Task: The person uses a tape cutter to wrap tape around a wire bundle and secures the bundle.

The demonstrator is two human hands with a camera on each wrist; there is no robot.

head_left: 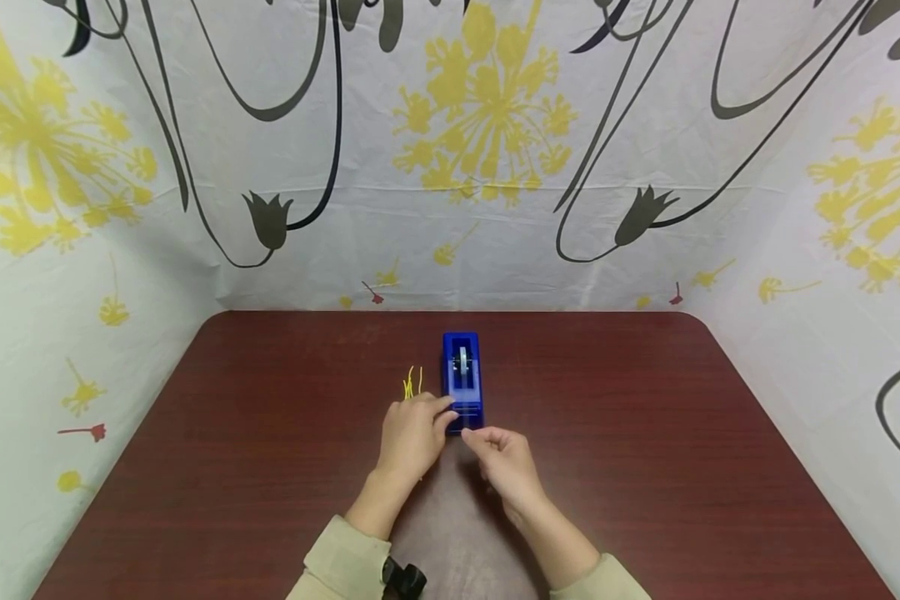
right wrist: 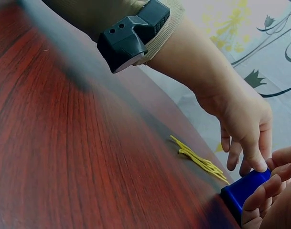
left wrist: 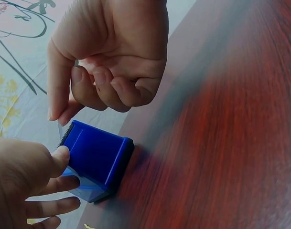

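A blue tape dispenser (head_left: 462, 398) stands upright in the middle of the table, its narrow roll (head_left: 462, 364) showing in the top slot. My left hand (head_left: 412, 433) rests on its left side near the front. In the left wrist view the left thumb (left wrist: 62, 153) presses beside the toothed cutting edge (left wrist: 66, 134), the other fingers fairly straight. My right hand (head_left: 506, 465) is at the dispenser's front end. Its thumb and index finger pinch the end of a clear strip of tape (left wrist: 59, 130) just above the teeth; its other fingers are curled.
Several yellow strands (right wrist: 200, 161) lie in a loose bunch left of the dispenser, partly behind the left hand in the head view. The brown tabletop (head_left: 270, 367) ends against a patterned cloth (head_left: 345, 275). A black wrist camera (right wrist: 131, 38) sits at the left cuff.
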